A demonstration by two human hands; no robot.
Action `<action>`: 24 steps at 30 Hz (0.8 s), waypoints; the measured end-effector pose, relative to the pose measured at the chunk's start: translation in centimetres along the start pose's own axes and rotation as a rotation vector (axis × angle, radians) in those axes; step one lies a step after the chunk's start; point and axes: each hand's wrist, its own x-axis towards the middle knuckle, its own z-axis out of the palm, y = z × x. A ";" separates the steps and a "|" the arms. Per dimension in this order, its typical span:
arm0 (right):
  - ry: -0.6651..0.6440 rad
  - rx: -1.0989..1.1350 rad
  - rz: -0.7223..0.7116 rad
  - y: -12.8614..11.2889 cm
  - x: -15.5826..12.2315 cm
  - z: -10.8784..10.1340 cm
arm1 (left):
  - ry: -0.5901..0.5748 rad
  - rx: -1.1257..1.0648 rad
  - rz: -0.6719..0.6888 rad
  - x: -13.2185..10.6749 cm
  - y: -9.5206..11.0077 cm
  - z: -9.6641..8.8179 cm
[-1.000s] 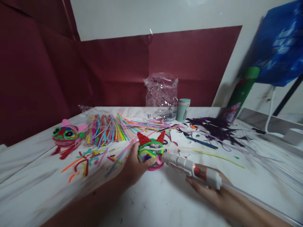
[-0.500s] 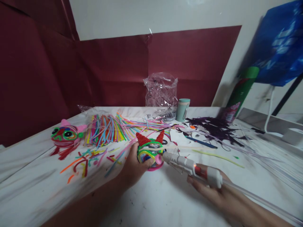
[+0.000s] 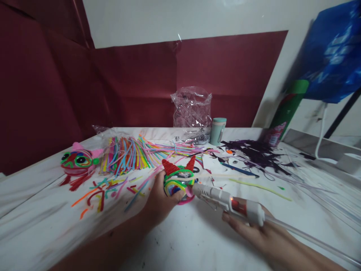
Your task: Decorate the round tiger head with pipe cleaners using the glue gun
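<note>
We've got L hand (image 3: 161,196) gripping the red-horned pipe-cleaner head (image 3: 180,175) mid-frame, R hand (image 3: 254,232) wrapped round glue gun (image 3: 214,194), nozzle (image 3: 195,189) near head's R edge; tabletop (image 3: 183,241) runs below both to bottom ctr.

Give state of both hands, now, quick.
Left hand: closed, holding the red-horned craft head.
Right hand: closed, holding the hot glue gun, nozzle at the craft head.

We are seeing maroon sheeting (image 3: 135,82) spreading across the upper left and centre, a lidded teal cup (image 3: 218,132) standing right of centre, glossy blue plastic (image 3: 332,49) filling the upper right, and a green cylinder (image 3: 290,105) leaning beneath it.
</note>
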 end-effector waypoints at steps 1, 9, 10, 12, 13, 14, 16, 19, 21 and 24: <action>0.002 -0.003 0.020 0.0 -0.1 0.1 | 0.010 0.001 0.000 0.0 0.0 0.1; -0.044 -0.030 0.014 -1.3 0.4 -0.8 | -0.005 -0.057 0.031 0.0 0.1 0.2; -0.048 -0.023 0.007 -1.4 0.5 -0.8 | 0.004 -0.054 0.031 0.0 0.1 0.2; -0.071 -0.013 -0.014 -1.6 0.5 -0.9 | 0.016 -0.045 0.027 0.0 -0.1 0.2; -0.083 -0.014 -0.024 -1.6 0.5 -0.9 | 0.020 -0.041 0.021 0.1 -0.2 0.2; -0.090 -0.017 -0.032 -1.6 0.5 -0.9 | 0.020 -0.038 0.016 0.1 -0.3 0.2; -0.082 -0.023 -0.025 -1.5 0.7 -0.9 | 0.020 -0.030 0.007 0.2 -0.5 0.2; -0.125 -0.013 -0.020 -1.2 1.2 -1.1 | 0.003 -0.024 0.005 0.2 -0.5 0.1; -0.218 -0.011 -0.032 -1.0 1.4 -1.2 | -0.011 -0.027 0.016 0.2 -0.4 0.1; -0.236 -0.032 0.003 -0.7 1.2 -1.1 | 0.009 -0.027 0.021 0.1 -0.2 0.0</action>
